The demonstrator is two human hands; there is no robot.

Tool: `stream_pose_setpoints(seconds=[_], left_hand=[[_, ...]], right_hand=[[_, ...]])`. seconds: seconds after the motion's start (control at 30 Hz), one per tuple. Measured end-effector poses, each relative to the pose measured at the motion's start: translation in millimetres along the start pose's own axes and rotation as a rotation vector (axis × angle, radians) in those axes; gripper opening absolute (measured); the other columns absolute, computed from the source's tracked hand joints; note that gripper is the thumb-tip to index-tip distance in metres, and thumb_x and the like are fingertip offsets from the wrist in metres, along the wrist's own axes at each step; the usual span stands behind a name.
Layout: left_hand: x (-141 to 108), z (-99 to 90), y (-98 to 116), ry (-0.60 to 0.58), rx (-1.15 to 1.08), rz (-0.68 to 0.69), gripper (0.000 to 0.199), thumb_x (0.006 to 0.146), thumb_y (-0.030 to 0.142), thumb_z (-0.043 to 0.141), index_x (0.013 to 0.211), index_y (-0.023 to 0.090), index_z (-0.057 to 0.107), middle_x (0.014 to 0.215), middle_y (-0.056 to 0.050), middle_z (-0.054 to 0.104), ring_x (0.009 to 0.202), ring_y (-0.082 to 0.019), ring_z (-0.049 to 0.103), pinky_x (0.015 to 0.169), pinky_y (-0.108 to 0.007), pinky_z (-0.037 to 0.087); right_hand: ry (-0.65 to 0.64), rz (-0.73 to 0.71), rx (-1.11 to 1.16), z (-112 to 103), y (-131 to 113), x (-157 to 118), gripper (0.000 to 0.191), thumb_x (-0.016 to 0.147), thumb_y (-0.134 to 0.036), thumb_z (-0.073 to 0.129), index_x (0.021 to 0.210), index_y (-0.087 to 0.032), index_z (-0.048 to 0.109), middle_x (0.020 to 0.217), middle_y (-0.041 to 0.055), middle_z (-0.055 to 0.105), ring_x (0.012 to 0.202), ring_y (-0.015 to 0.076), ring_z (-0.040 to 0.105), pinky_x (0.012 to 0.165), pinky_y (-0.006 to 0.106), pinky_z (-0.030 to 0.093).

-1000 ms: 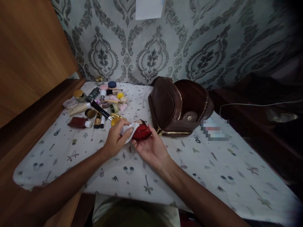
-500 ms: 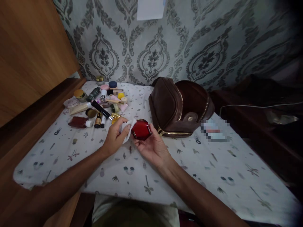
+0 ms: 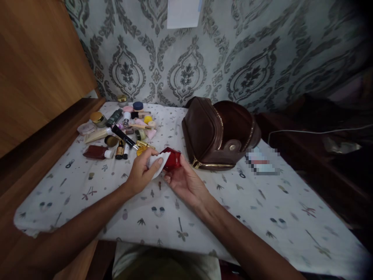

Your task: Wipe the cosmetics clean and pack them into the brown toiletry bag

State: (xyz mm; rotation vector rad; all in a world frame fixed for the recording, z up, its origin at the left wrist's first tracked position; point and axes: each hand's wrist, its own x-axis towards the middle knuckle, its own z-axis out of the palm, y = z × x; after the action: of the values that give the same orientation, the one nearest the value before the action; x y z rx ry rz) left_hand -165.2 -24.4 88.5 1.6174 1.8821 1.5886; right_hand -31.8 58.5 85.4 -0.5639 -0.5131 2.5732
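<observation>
Between my hands, above the table, is a shiny red faceted object (image 3: 174, 160), perhaps a compact or a bottle; its kind does not show clearly. My right hand (image 3: 186, 179) grips it by its right edge, thumb on top and fingers beneath. A white cloth (image 3: 157, 164) is pinched in my left hand (image 3: 142, 171) and lies against the left side of the red object, covering part of it. Just beyond my left hand are a yellow item (image 3: 142, 149) and a black-handled makeup brush (image 3: 124, 136).
Several cosmetics spread over the back left, among them a gold-lidded jar (image 3: 98, 119) and a dark red bottle (image 3: 95, 152). An unzipped brown bag (image 3: 204, 132) stands right of centre, beside a blurred-out packet (image 3: 262, 161). A wooden cabinet (image 3: 40, 58) borders the left.
The red object has tilted in my right hand, so its face shows at another angle. The cloth has shifted further over its left side. The camera view has moved slightly.
</observation>
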Motion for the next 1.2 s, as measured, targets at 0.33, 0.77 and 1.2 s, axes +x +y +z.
stream_pose_setpoints(seconds=[0.33, 0.77, 1.2], left_hand=[[3.9, -2.6, -0.5, 0.044, 0.045, 0.056, 0.008, 0.091, 0.029, 0.051, 0.092, 0.021, 0.052, 0.084, -0.001, 0.058, 0.078, -0.017, 0.055, 0.071, -0.029, 0.042], [-1.3, 0.7, 3.3, -0.028, 0.116, 0.156, 0.008, 0.094, 0.028, 0.053, 0.093, 0.021, 0.054, 0.08, 0.0, 0.058, 0.072, -0.016, 0.055, 0.066, -0.028, 0.041], [-0.2, 0.8, 3.7, -0.034, 0.222, 0.466, 0.004, 0.092, 0.015, 0.053, 0.094, 0.018, 0.054, 0.086, -0.005, 0.06, 0.083, -0.019, 0.056, 0.076, -0.032, 0.046]], right_hand=[[-0.016, -0.208, -0.229, 6.0, 8.7, -5.1, 0.039, 0.062, -0.019, 0.086, 0.094, -0.022, 0.064, 0.088, -0.0025, 0.071, 0.074, 0.0112, 0.065, 0.063, 0.02, 0.051], [0.088, -0.171, 0.014, 3.6, -1.9, 2.9, 0.028, 0.064, -0.015, 0.085, 0.084, -0.018, 0.066, 0.087, -0.0001, 0.076, 0.08, 0.0129, 0.07, 0.075, 0.027, 0.059], [0.017, 0.083, 0.001, 1.1, -3.8, 3.3, 0.036, 0.09, -0.053, 0.056, 0.08, -0.02, 0.063, 0.06, -0.0032, 0.064, 0.049, 0.0107, 0.055, 0.043, 0.019, 0.041]])
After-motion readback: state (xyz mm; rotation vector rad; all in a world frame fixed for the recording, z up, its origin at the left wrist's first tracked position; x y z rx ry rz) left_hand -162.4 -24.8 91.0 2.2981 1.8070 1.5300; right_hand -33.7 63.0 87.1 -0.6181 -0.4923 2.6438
